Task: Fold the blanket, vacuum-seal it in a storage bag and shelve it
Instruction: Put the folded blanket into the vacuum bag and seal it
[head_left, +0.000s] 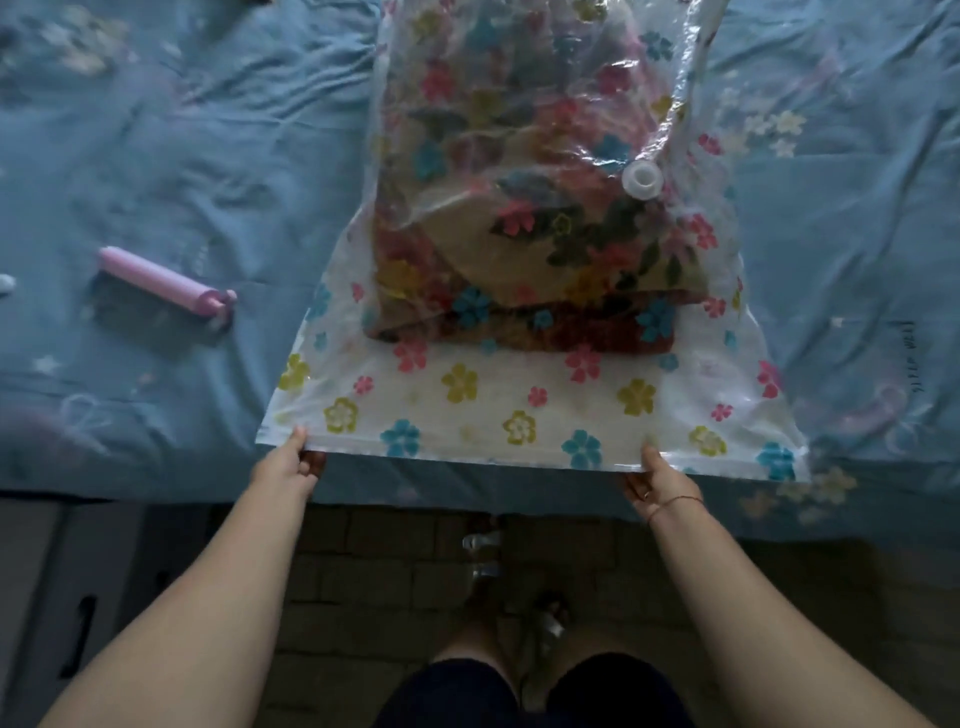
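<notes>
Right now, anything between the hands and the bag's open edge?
Nothing visible. The left hand and right hand both already pinch the near edge of the storage bag, with the folded blanket inside. The pink pump lies off to the left.

Small dark lettering on the bedsheet (831, 218) is unreadable.

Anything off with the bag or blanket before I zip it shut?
Nothing damaged. The folded blanket sits skewed inside the storage bag, its near edge angled to the bag mouth held by left hand and right hand. The pink pump lies apart.
</notes>
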